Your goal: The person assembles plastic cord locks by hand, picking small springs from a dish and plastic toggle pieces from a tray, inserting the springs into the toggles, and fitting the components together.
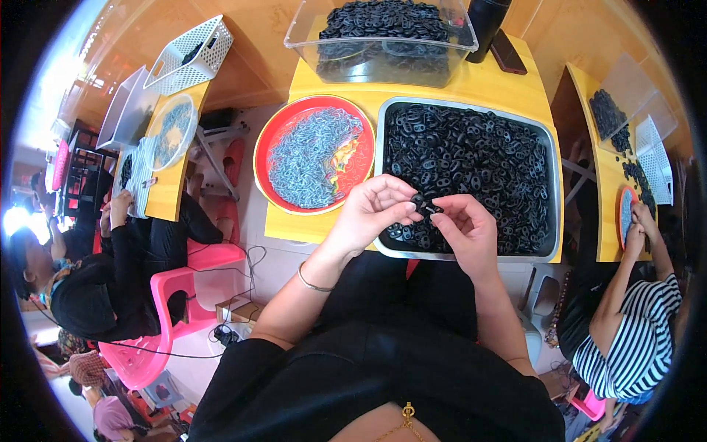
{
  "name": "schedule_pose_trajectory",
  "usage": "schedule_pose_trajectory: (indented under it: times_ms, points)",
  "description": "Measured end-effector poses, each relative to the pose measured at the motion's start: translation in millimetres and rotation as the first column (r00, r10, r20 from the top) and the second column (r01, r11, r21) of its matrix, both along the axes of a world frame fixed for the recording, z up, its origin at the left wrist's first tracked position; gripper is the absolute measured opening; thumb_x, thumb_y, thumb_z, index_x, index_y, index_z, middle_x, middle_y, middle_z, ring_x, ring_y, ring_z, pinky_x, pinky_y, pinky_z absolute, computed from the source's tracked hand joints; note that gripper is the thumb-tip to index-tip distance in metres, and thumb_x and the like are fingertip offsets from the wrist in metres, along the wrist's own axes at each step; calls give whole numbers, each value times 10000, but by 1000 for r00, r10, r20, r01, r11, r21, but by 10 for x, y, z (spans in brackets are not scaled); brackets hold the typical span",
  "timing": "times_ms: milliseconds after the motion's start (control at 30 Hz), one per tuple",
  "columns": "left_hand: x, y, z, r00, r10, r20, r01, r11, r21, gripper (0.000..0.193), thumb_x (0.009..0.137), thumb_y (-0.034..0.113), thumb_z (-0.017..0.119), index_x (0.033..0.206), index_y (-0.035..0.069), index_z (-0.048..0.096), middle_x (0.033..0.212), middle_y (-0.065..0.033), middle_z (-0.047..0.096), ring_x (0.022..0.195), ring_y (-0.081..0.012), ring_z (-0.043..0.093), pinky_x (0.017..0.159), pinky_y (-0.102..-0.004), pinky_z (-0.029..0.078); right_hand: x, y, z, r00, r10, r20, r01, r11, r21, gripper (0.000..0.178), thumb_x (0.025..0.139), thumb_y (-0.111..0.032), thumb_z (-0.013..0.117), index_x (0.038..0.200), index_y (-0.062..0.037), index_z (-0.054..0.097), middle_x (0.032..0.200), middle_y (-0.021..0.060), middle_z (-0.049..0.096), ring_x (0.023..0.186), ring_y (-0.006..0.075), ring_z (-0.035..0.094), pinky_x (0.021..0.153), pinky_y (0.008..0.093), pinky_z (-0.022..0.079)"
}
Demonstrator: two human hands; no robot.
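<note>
Working above the metal tray [515,258], at its eight o'clock. Reaching in from seven with left hand [374,210], from five with right hand [468,230], wrists bent inward. Pinching small black piece [420,200] between both thumbs and fingertips. Probably light, stiff, slightly slick; best gripped by edges.

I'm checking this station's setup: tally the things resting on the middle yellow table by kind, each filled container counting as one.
Clear plastic bin: 1
Red round tray: 1
Metal tray: 1
Black cylinder: 1
Dark flat slab: 1
Total: 5
</note>
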State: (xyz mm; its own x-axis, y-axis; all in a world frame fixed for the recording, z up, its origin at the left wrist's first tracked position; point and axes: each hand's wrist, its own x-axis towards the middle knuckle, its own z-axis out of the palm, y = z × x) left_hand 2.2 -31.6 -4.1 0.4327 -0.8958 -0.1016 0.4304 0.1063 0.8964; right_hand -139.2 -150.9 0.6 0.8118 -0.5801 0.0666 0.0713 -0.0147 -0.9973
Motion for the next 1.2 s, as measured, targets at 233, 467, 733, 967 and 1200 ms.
schedule_pose_trajectory:
  times_ms: [233,467,733,967,1200]
  points:
    - [-30,33,-5,998,8,-68,-11,999,-34,160,809,-11,596,964,4,558,800,-80,638,725,-139,639,612,-196,500,38,40,0,1000,-21,10,22,999,-45,174,773,2,633,944,-15,610,767,8,603,674,44,559,607,178,447]
    - [-32,36,0,1000,-4,20,5,999,-52,145,811,-10,597,953,7,572,814,-62,633,738,-124,631,632,-204,491,36,40,26,1000,-1,-13,1,1000,-14,151,768,10,633,910,-7,584,786,27,617,694,61,582,613,187,460]
    - [-65,46,12,1000,0,26,2,998,-60,147,808,-11,603,953,-5,578,814,-66,631,728,-117,625,633,-210,498,50,50,49,1000,16,9,-16,999,39,160,765,-5,656,897,-12,565,799,39,621,715,78,598,640,195,474]
    - [-62,68,23,1000,-19,-5,19,999,-48,125,807,-11,605,932,-16,593,792,-70,633,704,-107,618,630,-209,504,45,90,47,999,3,41,-6,997,79,173,746,7,676,872,-19,561,776,22,610,702,67,585,633,190,466]
    - [-23,91,72,998,-58,18,58,998,2,104,813,-8,599,917,-15,603,777,-67,641,683,-99,615,629,-208,503,29,109,43,1000,17,-10,-17,999,34,195,727,16,690,852,-38,551,751,-1,572,673,48,534,611,172,432]
